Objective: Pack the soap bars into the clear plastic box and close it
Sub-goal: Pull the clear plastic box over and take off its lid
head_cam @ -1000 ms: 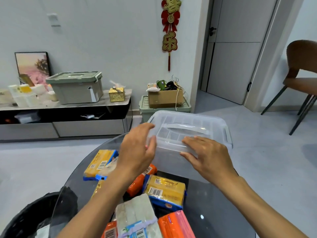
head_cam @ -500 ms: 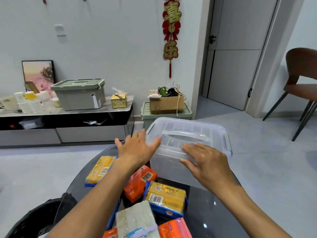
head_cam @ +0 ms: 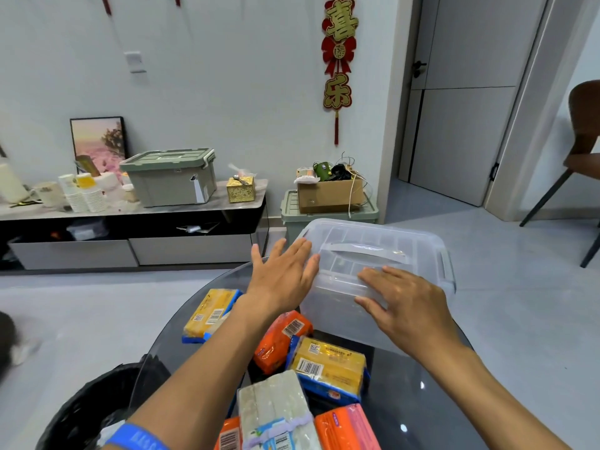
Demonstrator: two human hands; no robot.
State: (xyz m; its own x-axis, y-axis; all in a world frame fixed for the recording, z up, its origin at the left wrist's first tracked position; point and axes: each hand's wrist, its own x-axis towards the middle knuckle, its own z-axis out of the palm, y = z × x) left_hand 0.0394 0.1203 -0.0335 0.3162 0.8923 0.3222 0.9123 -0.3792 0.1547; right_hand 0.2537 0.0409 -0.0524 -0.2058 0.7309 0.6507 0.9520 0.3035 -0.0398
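The clear plastic box (head_cam: 418, 241) stands at the far side of the round glass table (head_cam: 431, 407) with its lid and handle on top. My left hand (head_cam: 282, 274) lies flat against the box's left end, fingers spread. On the lid's near edge rests my right hand (head_cam: 406, 300), fingers curled over the rim. Wrapped soap bars lie in front of the box: a yellow one (head_cam: 207, 311) at the left, an orange one (head_cam: 281, 339), another yellow one (head_cam: 328, 368), a white pack (head_cam: 276, 407) and an orange-pink one (head_cam: 344, 428).
A black-lined bin (head_cam: 87, 414) stands below the table's left edge. Behind are a low cabinet (head_cam: 130, 235) with a green crate (head_cam: 168, 177) and cups, a green crate with a cardboard box (head_cam: 329, 194) on the floor, a door and a brown chair (head_cam: 581, 138) at the right.
My left hand has slid from the lid's front-left corner outward to the box's left end and spread flat. The camera has tilted down a little. My right hand stays on the lid.
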